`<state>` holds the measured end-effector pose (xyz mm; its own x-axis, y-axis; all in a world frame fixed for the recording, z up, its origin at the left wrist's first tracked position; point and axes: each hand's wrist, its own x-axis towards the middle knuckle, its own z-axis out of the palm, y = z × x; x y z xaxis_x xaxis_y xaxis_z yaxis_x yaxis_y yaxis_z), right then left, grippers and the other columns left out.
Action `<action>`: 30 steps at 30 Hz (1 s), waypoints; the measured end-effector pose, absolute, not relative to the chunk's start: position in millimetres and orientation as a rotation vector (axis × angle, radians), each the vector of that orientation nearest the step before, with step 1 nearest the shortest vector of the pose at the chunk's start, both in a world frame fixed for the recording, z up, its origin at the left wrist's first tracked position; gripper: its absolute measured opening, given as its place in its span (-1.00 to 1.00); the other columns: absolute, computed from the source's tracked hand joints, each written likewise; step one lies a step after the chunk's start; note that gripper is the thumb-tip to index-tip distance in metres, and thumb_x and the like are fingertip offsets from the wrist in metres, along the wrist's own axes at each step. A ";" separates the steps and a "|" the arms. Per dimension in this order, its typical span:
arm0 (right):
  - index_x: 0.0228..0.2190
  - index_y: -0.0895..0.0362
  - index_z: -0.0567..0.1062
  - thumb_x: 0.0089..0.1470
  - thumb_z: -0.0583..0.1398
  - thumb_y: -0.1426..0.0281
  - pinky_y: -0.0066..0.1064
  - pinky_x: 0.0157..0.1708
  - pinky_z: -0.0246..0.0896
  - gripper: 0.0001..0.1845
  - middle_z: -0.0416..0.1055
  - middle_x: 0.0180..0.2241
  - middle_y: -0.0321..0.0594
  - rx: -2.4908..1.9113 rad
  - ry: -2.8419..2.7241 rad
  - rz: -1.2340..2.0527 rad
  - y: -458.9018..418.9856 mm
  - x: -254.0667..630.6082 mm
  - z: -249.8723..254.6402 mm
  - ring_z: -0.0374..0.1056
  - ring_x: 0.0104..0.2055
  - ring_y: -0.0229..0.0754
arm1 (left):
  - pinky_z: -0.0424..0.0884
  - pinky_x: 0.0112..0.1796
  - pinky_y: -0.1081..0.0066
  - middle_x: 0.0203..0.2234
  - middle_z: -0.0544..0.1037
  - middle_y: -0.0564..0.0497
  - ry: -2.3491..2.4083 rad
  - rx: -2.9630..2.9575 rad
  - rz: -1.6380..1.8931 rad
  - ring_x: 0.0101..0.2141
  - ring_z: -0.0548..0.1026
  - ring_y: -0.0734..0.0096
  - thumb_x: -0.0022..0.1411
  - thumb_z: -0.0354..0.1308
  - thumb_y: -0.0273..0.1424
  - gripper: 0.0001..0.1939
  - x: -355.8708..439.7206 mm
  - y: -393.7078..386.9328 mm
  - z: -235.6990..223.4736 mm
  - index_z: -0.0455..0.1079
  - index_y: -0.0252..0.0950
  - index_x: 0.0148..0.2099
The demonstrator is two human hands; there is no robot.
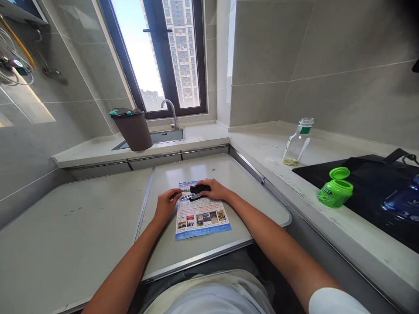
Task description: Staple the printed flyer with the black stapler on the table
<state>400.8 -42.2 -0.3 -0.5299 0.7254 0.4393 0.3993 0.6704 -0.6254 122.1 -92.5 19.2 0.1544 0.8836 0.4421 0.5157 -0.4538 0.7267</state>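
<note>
A printed flyer with a blue border and small photos lies flat on a pale fold-out table. On the flyer's top edge sits a small black stapler. My right hand is closed over the stapler from the right. My left hand pinches the stapler's left end or the paper's corner there; which of the two I cannot tell.
A sink with a tap lies under the window, with a brown bin beside it. On the right counter stand a clear glass bottle, a green jar with its lid leaning, a black hob and a blue bottle.
</note>
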 end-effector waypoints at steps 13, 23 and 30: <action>0.11 0.03 0.53 0.14 0.35 0.30 -0.24 0.02 0.32 -0.52 0.57 -0.06 -0.16 -0.849 -2.202 0.598 -43.5 400.8 1.9 0.47 -0.05 -0.05 | 0.53 -0.19 0.25 -0.27 0.68 -0.01 1.274 2.069 1.227 -0.30 0.61 0.25 0.21 0.26 -0.30 -0.85 123.9 -89.9 10.4 0.58 -0.20 -0.19; 0.12 0.05 0.53 0.12 0.37 0.35 -0.22 0.05 0.32 -0.49 0.56 -0.03 -0.13 -0.867 -2.180 0.584 -40.0 400.4 -3.9 0.47 -0.02 -0.05 | 0.34 -0.29 0.34 -0.28 0.65 0.05 1.387 2.121 1.071 -0.41 0.39 0.35 0.14 0.27 -0.32 -0.82 129.6 -88.4 9.5 0.51 -0.20 -0.18; 0.10 0.05 0.54 0.11 0.38 0.36 -0.23 0.03 0.33 -0.49 0.57 -0.05 -0.14 -0.876 -2.180 0.578 -39.9 400.0 -3.7 0.48 -0.04 -0.06 | 0.27 -0.35 0.38 -0.31 0.64 0.05 1.404 2.076 1.099 -0.46 0.30 0.40 0.14 0.27 -0.28 -0.83 130.7 -87.2 10.7 0.51 -0.21 -0.21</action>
<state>400.0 -39.9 -3.7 -0.5211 0.7289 0.4439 0.4135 0.6706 -0.6159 130.7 -87.2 10.7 0.1854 0.9052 0.3824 0.5886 -0.4139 0.6944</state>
